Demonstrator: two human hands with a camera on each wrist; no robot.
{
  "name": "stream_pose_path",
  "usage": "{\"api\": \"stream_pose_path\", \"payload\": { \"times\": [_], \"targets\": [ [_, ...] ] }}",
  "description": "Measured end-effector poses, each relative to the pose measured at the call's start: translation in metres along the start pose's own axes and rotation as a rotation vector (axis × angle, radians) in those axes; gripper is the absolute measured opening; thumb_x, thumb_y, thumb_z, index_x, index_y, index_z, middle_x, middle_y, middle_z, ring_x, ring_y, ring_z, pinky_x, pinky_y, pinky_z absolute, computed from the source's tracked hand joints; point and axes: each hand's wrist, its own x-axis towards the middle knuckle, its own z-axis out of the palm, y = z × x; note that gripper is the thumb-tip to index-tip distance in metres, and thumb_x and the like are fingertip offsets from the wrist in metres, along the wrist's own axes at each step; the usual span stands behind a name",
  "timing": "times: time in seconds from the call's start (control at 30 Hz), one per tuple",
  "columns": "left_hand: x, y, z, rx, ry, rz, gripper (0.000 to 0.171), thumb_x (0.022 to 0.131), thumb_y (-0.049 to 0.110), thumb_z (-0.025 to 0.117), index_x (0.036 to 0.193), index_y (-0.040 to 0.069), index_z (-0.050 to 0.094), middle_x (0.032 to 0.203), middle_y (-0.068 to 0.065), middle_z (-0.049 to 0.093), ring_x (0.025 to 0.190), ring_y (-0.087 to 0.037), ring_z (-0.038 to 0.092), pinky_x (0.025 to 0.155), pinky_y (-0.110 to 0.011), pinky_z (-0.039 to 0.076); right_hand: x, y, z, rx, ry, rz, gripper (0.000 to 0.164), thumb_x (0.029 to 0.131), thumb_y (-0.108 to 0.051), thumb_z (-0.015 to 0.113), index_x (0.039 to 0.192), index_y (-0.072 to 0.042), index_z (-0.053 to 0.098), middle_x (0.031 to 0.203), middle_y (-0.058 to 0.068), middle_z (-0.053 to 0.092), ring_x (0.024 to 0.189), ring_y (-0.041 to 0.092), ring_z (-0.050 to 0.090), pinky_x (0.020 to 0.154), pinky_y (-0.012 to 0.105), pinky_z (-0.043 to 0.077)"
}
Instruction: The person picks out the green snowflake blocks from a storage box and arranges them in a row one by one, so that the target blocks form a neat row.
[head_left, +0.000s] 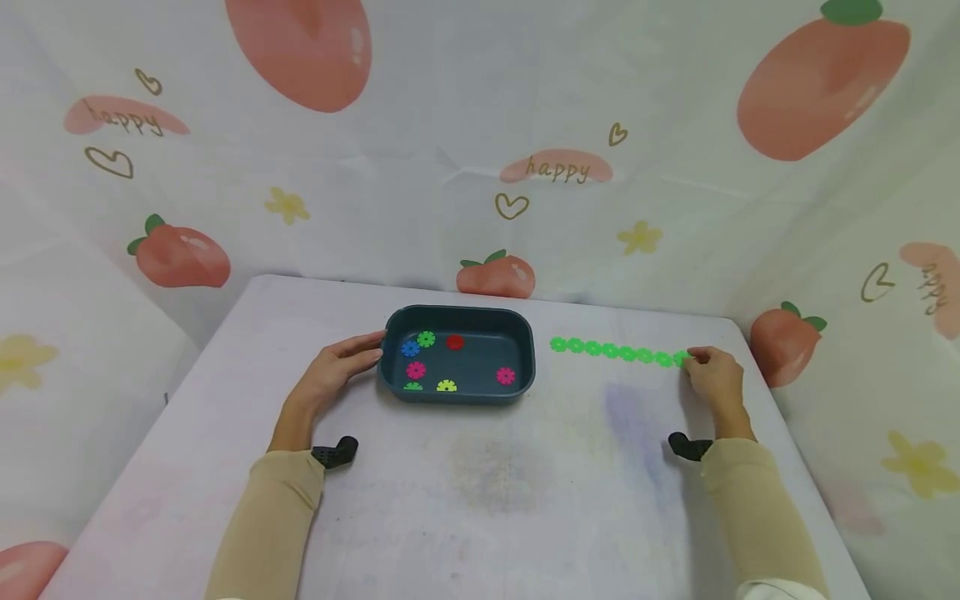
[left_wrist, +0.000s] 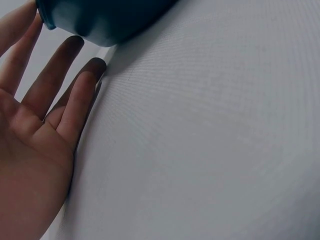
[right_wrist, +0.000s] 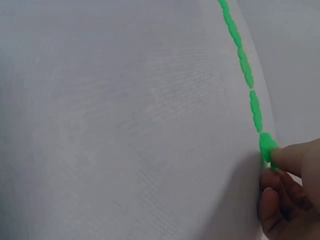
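Observation:
My left hand point(head_left: 332, 375) touches the left end of a dark teal tray point(head_left: 457, 398) with its fingers stretched out. In the left wrist view, fingertips of the left hand point(left_wrist: 45, 120) meet the tray's edge point(left_wrist: 107, 25). Several flower-shaped discs lie inside, among them a red one point(head_left: 455, 342), a blue one point(head_left: 409, 348) and a yellow one point(head_left: 447, 386). To the tray's right runs a row of green flower-shaped discs point(head_left: 611, 352). At its right end my right hand point(head_left: 717, 379) pinches a green disc point(right_wrist: 267, 146) between thumb and fingers.
Both hands work over a table with a white cloth point(head_left: 495, 533), faintly stained in the middle. A patterned curtain point(head_left: 420, 217) hangs behind the table's far edge. Black wrist devices point(head_left: 337, 452) sit at both sleeves.

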Motion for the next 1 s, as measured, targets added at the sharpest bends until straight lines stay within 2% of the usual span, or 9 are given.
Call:
{"api": "stream_pose_path", "payload": {
  "times": [0.23, 0.37, 0.47, 0.6, 0.73, 1.0],
  "targets": [
    [-0.001, 0.002, 0.0, -0.003, -0.002, 0.005, 0.067, 0.092, 0.048, 0.073, 0.149, 0.02, 0.053, 0.159, -0.004, 0.048, 0.151, -0.024, 0.038, 0.128, -0.049, 0.029, -0.004, 0.001, 0.001, -0.057, -0.019, -0.055, 0.034, 0.102, -0.014, 0.052, 0.125, 0.007, 0.065, 0.119, 0.031, 0.065, 0.112, 0.046, 0.056, 0.095, 0.058, 0.046],
    [0.001, 0.001, 0.001, -0.012, -0.01, 0.002, 0.066, 0.092, 0.047, 0.073, 0.149, 0.02, 0.054, 0.16, -0.004, 0.047, 0.151, -0.023, 0.039, 0.127, -0.048, 0.03, -0.007, -0.001, 0.0, -0.113, -0.032, -0.075, 0.037, 0.101, -0.013, 0.049, 0.129, 0.009, 0.062, 0.119, 0.034, 0.061, 0.11, 0.049, 0.056, 0.094, 0.061, 0.046],
    [0.0, 0.001, 0.001, -0.017, -0.013, -0.001, 0.066, 0.092, 0.047, 0.074, 0.149, 0.02, 0.054, 0.16, -0.003, 0.047, 0.15, -0.023, 0.039, 0.127, -0.048, 0.03, -0.009, -0.008, -0.002, -0.186, -0.056, -0.109, 0.041, 0.101, -0.014, 0.047, 0.133, 0.01, 0.057, 0.123, 0.037, 0.056, 0.115, 0.052, 0.053, 0.097, 0.064, 0.045],
    [-0.001, 0.001, 0.001, -0.024, -0.008, 0.002, 0.067, 0.091, 0.047, 0.074, 0.149, 0.019, 0.054, 0.159, -0.004, 0.048, 0.151, -0.023, 0.038, 0.127, -0.048, 0.029, -0.013, -0.021, -0.004, -0.233, -0.094, -0.119, 0.048, 0.105, -0.023, 0.048, 0.141, 0.008, 0.049, 0.135, 0.042, 0.044, 0.123, 0.059, 0.044, 0.104, 0.069, 0.041],
    [-0.003, 0.0, 0.001, -0.021, -0.01, 0.004, 0.067, 0.092, 0.047, 0.074, 0.149, 0.019, 0.053, 0.16, -0.005, 0.047, 0.151, -0.024, 0.037, 0.127, -0.049, 0.029, -0.015, -0.032, -0.005, -0.24, -0.108, -0.108, 0.057, 0.106, -0.034, 0.048, 0.147, 0.005, 0.043, 0.144, 0.044, 0.034, 0.128, 0.065, 0.037, 0.104, 0.073, 0.039],
    [-0.005, 0.001, 0.001, -0.029, -0.001, 0.001, 0.068, 0.092, 0.047, 0.073, 0.149, 0.018, 0.053, 0.16, -0.005, 0.047, 0.152, -0.025, 0.037, 0.127, -0.05, 0.028, -0.017, -0.052, -0.006, -0.274, -0.092, -0.154, 0.077, 0.105, -0.06, 0.036, 0.155, -0.001, 0.031, 0.151, 0.041, 0.027, 0.133, 0.067, 0.03, 0.101, 0.077, 0.037]
  ]
}}
